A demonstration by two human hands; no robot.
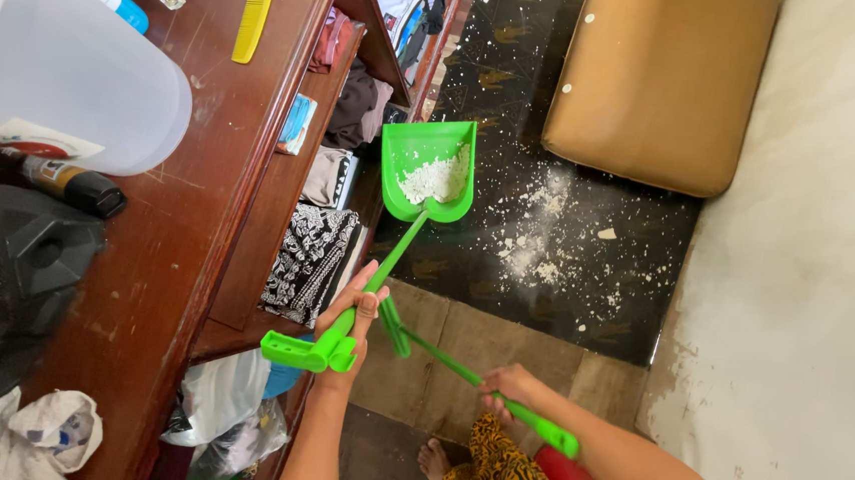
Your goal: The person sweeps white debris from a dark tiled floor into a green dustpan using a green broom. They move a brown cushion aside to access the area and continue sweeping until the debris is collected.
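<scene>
Left hand [347,315] fingers wrap the green dustpan [430,170] handle; right hand [508,386] fingers clamp the green brush [439,356] handle.

Both hands are fisted, forearms reaching forward: left hand [350,317] beside the wooden shelf [248,218], right hand [508,386] farther from it.

Bright green tools against dark floor and red-brown wood

The dustpan [428,170] at upper centre is vivid green with white crumbs [437,179] in it; the brush [478,376] in the lower middle is the same green. The floor [518,96] is black with gold flecks and white scatter, the cushion [659,81] at upper right tan. On the left the bench [201,184] is red-brown wood, its comb [256,8] yellow. A folded cloth [311,257] is patterned black and white; the garment [501,476] at the bottom is orange with black tiger stripes.
</scene>
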